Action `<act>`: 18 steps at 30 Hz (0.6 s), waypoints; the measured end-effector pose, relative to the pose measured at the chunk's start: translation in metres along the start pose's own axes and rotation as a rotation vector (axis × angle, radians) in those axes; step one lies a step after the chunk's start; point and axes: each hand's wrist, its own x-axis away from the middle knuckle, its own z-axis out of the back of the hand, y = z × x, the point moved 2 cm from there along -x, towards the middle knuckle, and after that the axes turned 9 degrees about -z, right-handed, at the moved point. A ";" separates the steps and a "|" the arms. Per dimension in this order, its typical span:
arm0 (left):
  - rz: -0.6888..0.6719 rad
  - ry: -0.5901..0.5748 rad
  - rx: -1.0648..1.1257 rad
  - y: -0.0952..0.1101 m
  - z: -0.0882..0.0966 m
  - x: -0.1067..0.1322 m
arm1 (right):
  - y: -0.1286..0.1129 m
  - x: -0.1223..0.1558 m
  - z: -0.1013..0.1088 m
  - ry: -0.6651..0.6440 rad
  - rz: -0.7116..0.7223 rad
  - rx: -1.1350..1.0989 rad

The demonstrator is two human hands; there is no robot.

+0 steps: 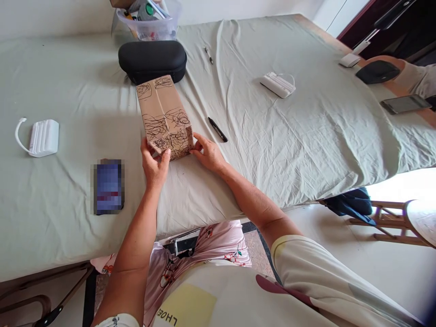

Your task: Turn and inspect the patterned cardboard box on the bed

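Note:
A brown cardboard box (pixel 163 102) with black scribbles lies on the cloth-covered table, its near end toward me. My left hand (pixel 155 163) grips the near left corner, thumb on the end face and fingers along the side. At the near right corner, my right hand (pixel 208 153) is closed with its fingertips against the box edge. Scribbles cover the near end and part of the top, where a seam runs lengthwise. Just right of the box lies a black marker (pixel 218 129), apart from my right hand.
Behind the box sits a black zip case (pixel 152 59), with a plastic bin (pixel 150 27) beyond it. White power banks (pixel 44 138) (pixel 278 84) lie left and right. A phone (pixel 109 187) is at the left front, a pen (pixel 209 55) at the back. Another person's arm (pixel 417 79) rests at the right.

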 end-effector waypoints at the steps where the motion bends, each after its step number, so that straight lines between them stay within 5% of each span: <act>1: -0.012 0.014 0.004 0.003 0.001 0.000 | -0.002 0.001 0.002 0.024 0.028 -0.009; 9: -0.093 0.059 -0.073 0.019 0.010 -0.002 | -0.015 0.004 0.014 0.218 0.241 -0.041; 13: -0.162 0.241 -0.203 0.025 0.015 -0.008 | -0.009 0.000 0.013 0.265 0.289 -0.062; 16: -0.231 0.417 -0.262 0.049 0.029 -0.017 | -0.005 -0.002 0.012 0.254 0.275 -0.054; 18: -0.221 0.416 -0.235 0.074 0.049 -0.023 | -0.003 -0.003 0.012 0.240 0.260 -0.047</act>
